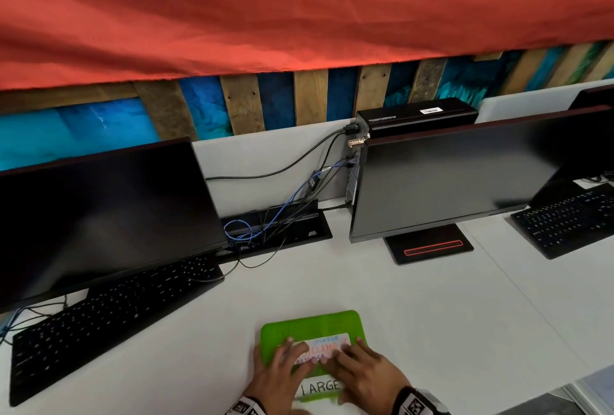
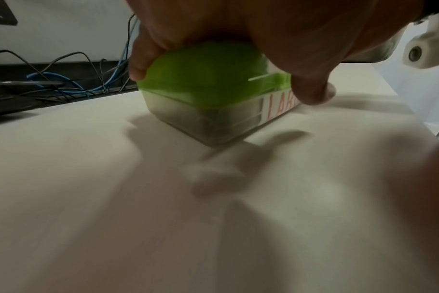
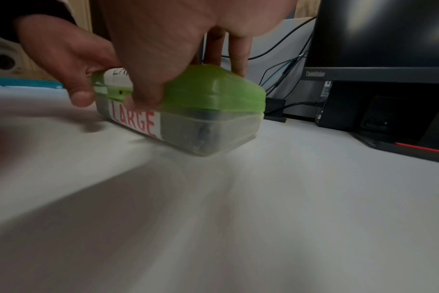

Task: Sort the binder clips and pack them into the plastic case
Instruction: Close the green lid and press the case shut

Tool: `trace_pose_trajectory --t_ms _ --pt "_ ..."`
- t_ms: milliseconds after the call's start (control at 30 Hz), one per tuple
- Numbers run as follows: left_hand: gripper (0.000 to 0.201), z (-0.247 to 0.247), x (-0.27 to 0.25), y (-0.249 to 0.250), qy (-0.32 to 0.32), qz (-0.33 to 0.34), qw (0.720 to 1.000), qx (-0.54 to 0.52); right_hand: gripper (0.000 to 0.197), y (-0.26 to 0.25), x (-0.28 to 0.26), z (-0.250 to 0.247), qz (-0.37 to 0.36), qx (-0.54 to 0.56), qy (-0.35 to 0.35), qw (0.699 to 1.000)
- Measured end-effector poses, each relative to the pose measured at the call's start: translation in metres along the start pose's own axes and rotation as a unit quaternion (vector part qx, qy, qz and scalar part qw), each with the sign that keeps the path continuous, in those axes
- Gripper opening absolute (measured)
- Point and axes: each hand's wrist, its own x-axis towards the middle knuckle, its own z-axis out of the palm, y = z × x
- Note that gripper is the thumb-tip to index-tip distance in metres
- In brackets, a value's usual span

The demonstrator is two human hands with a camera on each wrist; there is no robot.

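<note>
The plastic case point(image 1: 310, 323), its green lid point(image 3: 213, 87) down over a cloudy base marked "LARGE", sits on the white desk point(image 1: 432, 315) at the near edge, between two dark monitors. Both hands lie palm-down across it: the left hand point(image 1: 277, 369) grips the left end, fingers over the lid and thumb curled down the near side, while the right hand point(image 1: 363, 374) grips the right end, its thumb curled at the front latch point(image 3: 118, 93). A black keyboard point(image 1: 109, 318) lies far left.
</note>
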Motion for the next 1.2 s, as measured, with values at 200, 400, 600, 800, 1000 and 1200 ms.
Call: trace_pose_trajectory --t_ms 200,400,600,800,1000,1200 --pt "0.066 0.000 0.005 0.002 -0.003 -0.015 1.000 -0.004 0.062 0.008 0.009 -0.003 -0.013 -0.007 -0.020 1.000" --pt "0.078 -0.012 -0.003 0.001 -0.005 -0.026 1.000 -0.008 0.068 0.013 0.010 0.009 0.011 0.003 -0.066 0.998" --pt "0.081 -0.017 -0.005 -0.001 -0.003 -0.010 1.000 0.003 0.090 0.028 -0.001 0.015 0.070 0.189 -0.020 0.979" --pt "0.076 -0.016 -0.002 -0.005 -0.033 0.022 0.997 -0.059 0.097 0.040 -0.024 0.020 0.329 0.496 0.023 0.803" --pt "0.078 -0.018 -0.003 -0.008 -0.035 0.028 0.996 -0.076 0.039 0.033 -0.027 0.026 0.446 0.458 0.103 0.762" --pt "0.078 -0.022 -0.004 -0.013 -0.043 0.030 0.996 -0.074 0.026 0.019 -0.014 0.023 0.471 0.474 0.119 0.734"
